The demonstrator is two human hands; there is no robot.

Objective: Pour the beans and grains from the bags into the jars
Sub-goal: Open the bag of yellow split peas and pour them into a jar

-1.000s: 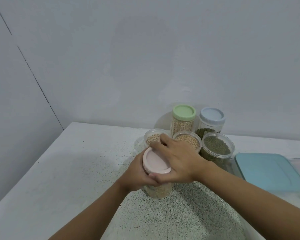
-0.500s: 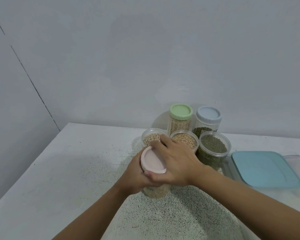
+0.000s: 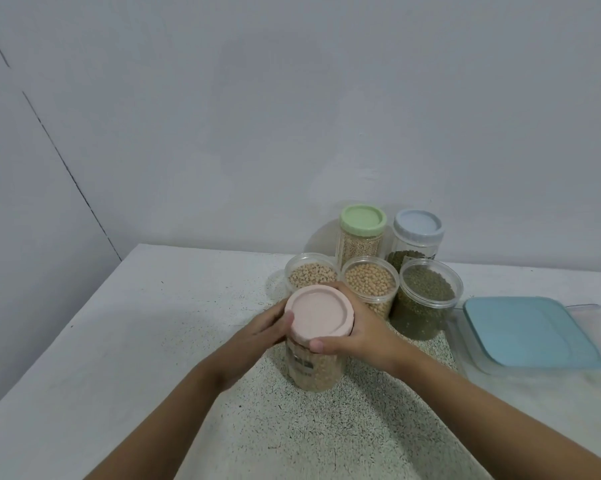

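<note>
Upright, the jar (image 3: 313,370) is gripped by left hand (image 3: 257,336), pink lid (image 3: 318,318) by right hand (image 3: 365,332).

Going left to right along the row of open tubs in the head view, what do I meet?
pale bean tub → yellow bean tub → green bean tub → blue-lidded box

Location type: a home kitchen or pantry corner, as far as I can tell.

Indicators:
- I face a speckled, stone-pattern table (image 3: 119,341) set into a corner of plain painted walls (image 3: 292,116).
- Clear plastic storage jars of dry goods stand on it: a pink-lidded jar (image 3: 314,368), a green-lidded jar (image 3: 359,244) and a blue-lidded jar (image 3: 417,227).
- Pale beans fill the left tub (image 3: 311,273) and the middle tub (image 3: 370,282); dark green grains fill the right tub (image 3: 427,292).
- A clear food box (image 3: 527,334) with a blue lid lies to my right.
</note>
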